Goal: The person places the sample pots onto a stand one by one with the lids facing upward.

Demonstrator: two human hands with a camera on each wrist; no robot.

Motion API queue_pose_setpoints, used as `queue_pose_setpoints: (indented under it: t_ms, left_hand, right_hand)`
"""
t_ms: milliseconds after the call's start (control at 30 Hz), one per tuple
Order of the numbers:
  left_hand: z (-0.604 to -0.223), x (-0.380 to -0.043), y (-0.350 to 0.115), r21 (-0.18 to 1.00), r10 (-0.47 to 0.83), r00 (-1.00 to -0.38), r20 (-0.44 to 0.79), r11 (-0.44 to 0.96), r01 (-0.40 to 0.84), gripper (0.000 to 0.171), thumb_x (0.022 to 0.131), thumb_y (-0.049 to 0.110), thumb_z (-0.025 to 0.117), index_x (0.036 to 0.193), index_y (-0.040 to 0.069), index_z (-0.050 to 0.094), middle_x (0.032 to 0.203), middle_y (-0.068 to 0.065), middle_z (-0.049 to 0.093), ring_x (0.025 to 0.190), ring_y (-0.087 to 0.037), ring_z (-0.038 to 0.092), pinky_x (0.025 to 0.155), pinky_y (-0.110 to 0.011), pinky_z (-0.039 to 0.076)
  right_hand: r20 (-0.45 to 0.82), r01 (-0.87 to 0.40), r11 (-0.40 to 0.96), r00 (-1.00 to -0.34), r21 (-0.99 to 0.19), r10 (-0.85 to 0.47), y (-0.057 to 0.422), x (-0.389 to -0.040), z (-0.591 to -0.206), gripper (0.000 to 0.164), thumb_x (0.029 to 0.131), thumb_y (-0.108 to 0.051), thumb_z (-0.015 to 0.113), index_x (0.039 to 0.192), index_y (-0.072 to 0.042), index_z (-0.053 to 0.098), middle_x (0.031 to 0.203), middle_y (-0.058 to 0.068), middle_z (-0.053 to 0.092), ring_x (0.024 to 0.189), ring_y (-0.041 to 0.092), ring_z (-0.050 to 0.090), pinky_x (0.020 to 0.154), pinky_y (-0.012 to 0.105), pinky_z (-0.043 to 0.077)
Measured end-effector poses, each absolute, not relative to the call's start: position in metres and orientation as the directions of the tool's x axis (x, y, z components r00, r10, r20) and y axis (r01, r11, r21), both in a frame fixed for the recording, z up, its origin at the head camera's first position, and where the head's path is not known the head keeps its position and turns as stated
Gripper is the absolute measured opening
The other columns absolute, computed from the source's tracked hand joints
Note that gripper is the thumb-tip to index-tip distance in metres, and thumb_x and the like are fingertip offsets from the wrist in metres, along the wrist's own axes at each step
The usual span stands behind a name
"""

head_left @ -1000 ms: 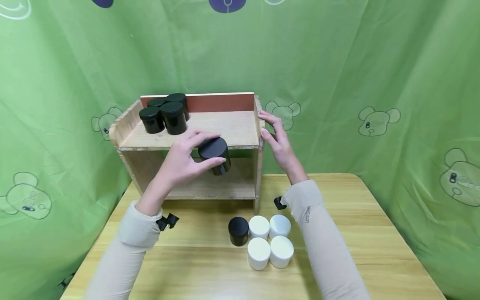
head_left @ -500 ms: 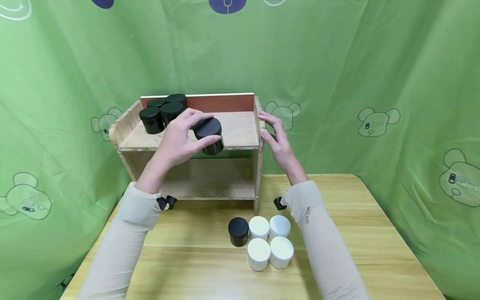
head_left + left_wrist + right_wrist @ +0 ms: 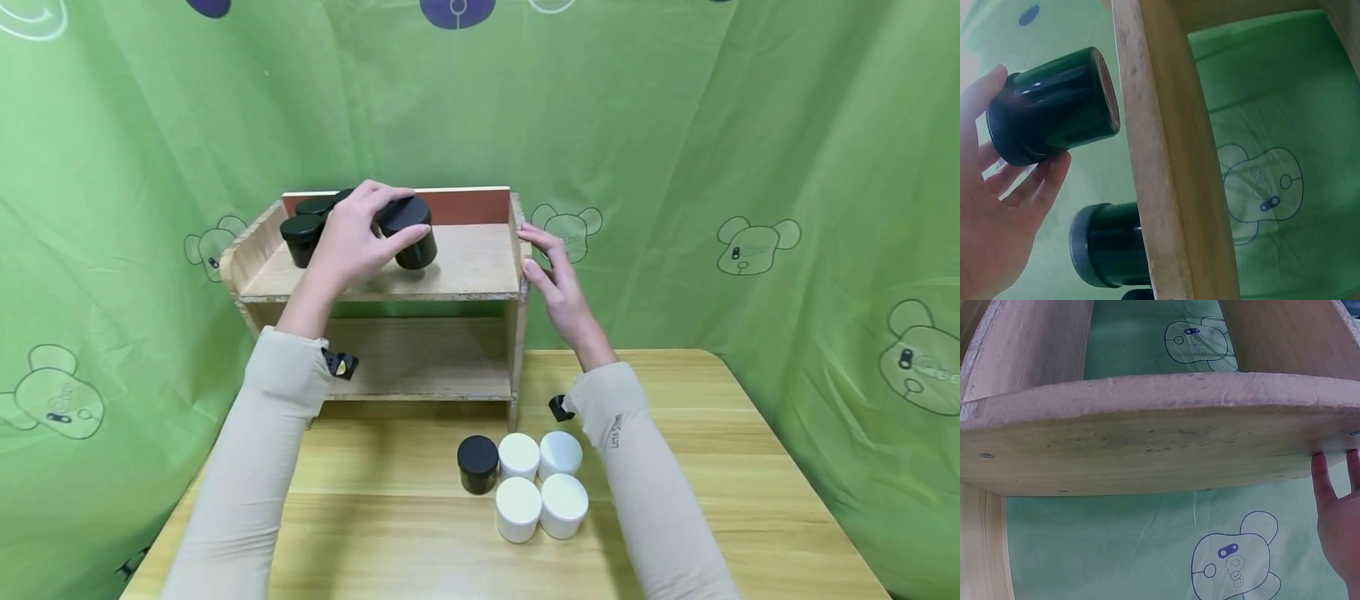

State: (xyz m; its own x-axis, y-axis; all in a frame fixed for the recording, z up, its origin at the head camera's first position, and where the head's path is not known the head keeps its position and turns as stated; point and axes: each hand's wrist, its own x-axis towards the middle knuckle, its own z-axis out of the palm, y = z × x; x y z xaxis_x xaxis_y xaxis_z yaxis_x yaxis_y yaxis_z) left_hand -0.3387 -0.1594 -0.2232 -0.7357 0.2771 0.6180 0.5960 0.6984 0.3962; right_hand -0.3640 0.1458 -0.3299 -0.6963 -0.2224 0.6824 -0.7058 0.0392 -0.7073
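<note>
My left hand (image 3: 354, 242) grips a glossy black jar (image 3: 417, 242) with a flat black lid, thumb and fingers round the lid end. In the head view the jar overlaps the top level of a wooden shelf (image 3: 480, 265). The left wrist view has the jar (image 3: 1063, 103) tilted, its base facing the board's front edge (image 3: 1147, 137) at a small gap. Other black jars (image 3: 302, 237) stand at the top level's left end, partly hidden by my left hand. My right hand (image 3: 561, 292) rests on the shelf's right side panel (image 3: 1166, 450), fingertips touching it.
On the table (image 3: 675, 467), in front of the shelf, stands one black jar (image 3: 477, 467) beside a cluster of several white jars (image 3: 518, 507). The shelf's lower level (image 3: 427, 358) lies below. Green printed cloth (image 3: 637, 125) hangs behind and at both sides.
My left hand has lifted the black jar from in front of the lower level, up and back over the top level. My right hand has stayed on the side panel.
</note>
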Motion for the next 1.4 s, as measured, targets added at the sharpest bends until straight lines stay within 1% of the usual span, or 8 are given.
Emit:
queue_pose_setpoints:
  t_ms: [133,300,600,833,1100,1267,1400]
  left_hand:
    - [-0.221,-0.349,-0.163,0.413,0.254,-0.753,0.607,0.709,0.572,0.059,0.093,0.050,0.074,0.142,0.019,0.065,0.134,-0.009,0.062,0.119,-0.030,0.061,0.100,-0.046,0.048]
    - [-0.224,-0.360,-0.167,0.422,0.232,-0.759,0.608,0.716,0.556,0.058,0.094,0.048,0.073,0.144,0.019,0.063,0.138,-0.011,0.061,0.124,-0.033,0.059,0.105,-0.049,0.046]
    - [-0.219,-0.372,-0.169,0.390,0.229,-0.771,0.595,0.756,0.526,0.060,0.095,0.050,0.070,0.146,0.019,0.060,0.141,-0.011,0.060,0.126,-0.033,0.059,0.105,-0.051,0.047]
    - [-0.209,-0.375,-0.175,0.376,0.228,-0.781,0.582,0.776,0.507,0.062,0.096,0.048,0.070,0.147,0.016,0.059,0.143,-0.014,0.059,0.128,-0.035,0.058,0.106,-0.051,0.046]
    - [-0.206,-0.377,-0.178,0.356,0.225,-0.822,0.523,0.818,0.451,0.065,0.098,0.051,0.065,0.153,0.019,0.052,0.150,-0.012,0.053,0.133,-0.036,0.055,0.109,-0.053,0.045]
    - [-0.206,-0.380,-0.178,0.370,0.220,-0.828,0.515,0.815,0.446,0.065,0.098,0.050,0.066,0.153,0.020,0.052,0.152,-0.011,0.052,0.134,-0.037,0.054,0.109,-0.055,0.044]
    - [-0.205,-0.381,-0.180,0.365,0.225,-0.836,0.500,0.821,0.439,0.064,0.099,0.048,0.066,0.154,0.020,0.051,0.153,-0.011,0.051,0.136,-0.037,0.053,0.110,-0.056,0.043]
  right_hand:
    - [0.681,-0.705,0.041,-0.697,-0.708,-0.223,0.147,-0.365,-0.331,0.044,0.106,-0.012,0.050,0.150,-0.006,0.046,0.165,0.004,0.036,0.154,0.019,0.029,0.122,0.059,0.033]
    - [0.680,-0.705,0.045,-0.698,-0.708,-0.224,0.148,-0.365,-0.331,0.044,0.106,-0.011,0.050,0.150,-0.006,0.045,0.166,0.004,0.035,0.154,0.021,0.029,0.121,0.060,0.033]
    - [0.678,-0.703,0.048,-0.700,-0.710,-0.222,0.148,-0.361,-0.332,0.045,0.106,-0.012,0.050,0.150,-0.006,0.045,0.165,0.002,0.036,0.154,0.019,0.029,0.121,0.059,0.033]
    - [0.686,-0.714,0.056,-0.688,-0.697,-0.237,0.145,-0.364,-0.326,0.043,0.107,-0.011,0.049,0.150,-0.007,0.046,0.165,0.004,0.036,0.154,0.021,0.029,0.121,0.060,0.033]
    - [0.679,-0.708,0.060,-0.695,-0.704,-0.234,0.142,-0.362,-0.328,0.044,0.106,-0.012,0.050,0.149,-0.007,0.045,0.165,0.004,0.036,0.154,0.020,0.029,0.121,0.060,0.033]
    - [0.688,-0.716,0.058,-0.688,-0.696,-0.232,0.144,-0.362,-0.328,0.043,0.106,-0.012,0.050,0.149,-0.007,0.046,0.165,0.003,0.037,0.153,0.019,0.030,0.120,0.060,0.034]
    - [0.689,-0.717,0.052,-0.685,-0.695,-0.235,0.144,-0.362,-0.328,0.043,0.106,-0.011,0.050,0.149,-0.006,0.046,0.165,0.004,0.036,0.153,0.021,0.030,0.120,0.061,0.034]
